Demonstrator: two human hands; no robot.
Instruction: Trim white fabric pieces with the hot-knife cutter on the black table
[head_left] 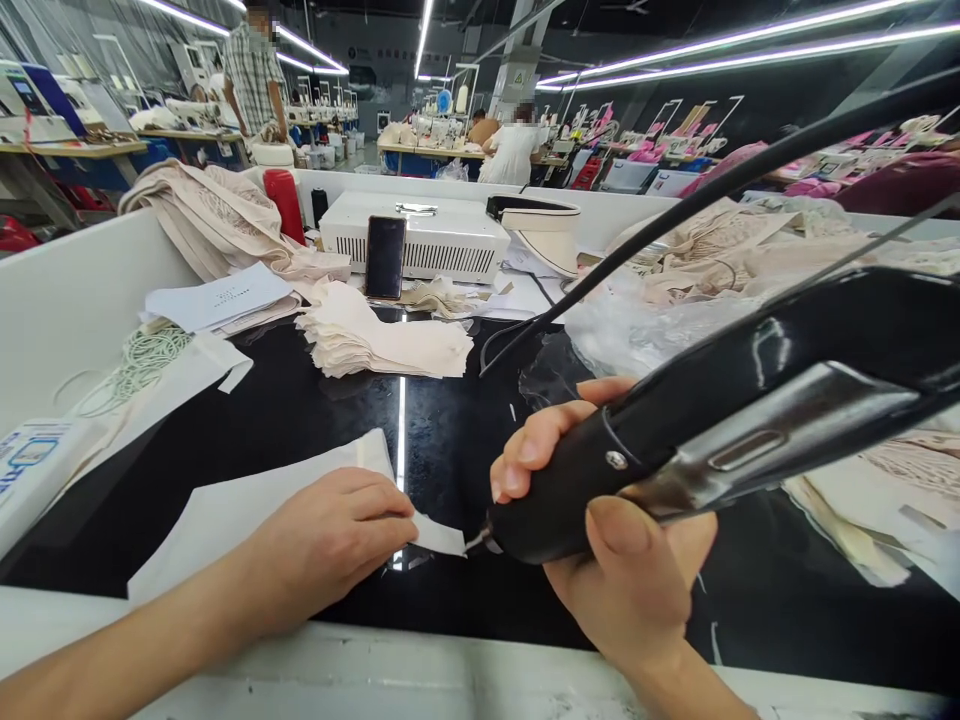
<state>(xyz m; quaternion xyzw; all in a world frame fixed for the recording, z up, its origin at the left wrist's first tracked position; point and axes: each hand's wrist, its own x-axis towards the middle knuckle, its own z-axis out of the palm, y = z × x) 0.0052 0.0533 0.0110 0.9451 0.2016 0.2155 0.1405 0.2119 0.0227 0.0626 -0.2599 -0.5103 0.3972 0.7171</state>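
Note:
My right hand (622,580) wraps round a black corded handheld power tool (570,470) with a metal lever along its side, the thumb lying by the lever. The tool's thin metal tip meets the end of a narrow white strip, or comes very close to it; the gap is too small to judge. My left hand (337,530) is closed, fingertips together, over a flat white piece (255,495), which looks like paper or thin fabric. Its strip-like end sticks out past my fingertips towards the tool. Both hands are over a glossy black work surface (442,400).
A stack of pale cut pieces (382,335) lies ahead, before a phone (385,257) leaning on a white vented box (450,235). Pale green cord (154,355) is at left, clear plastic (637,325) at right. A black cable (675,215) crosses above. Several people are farther back.

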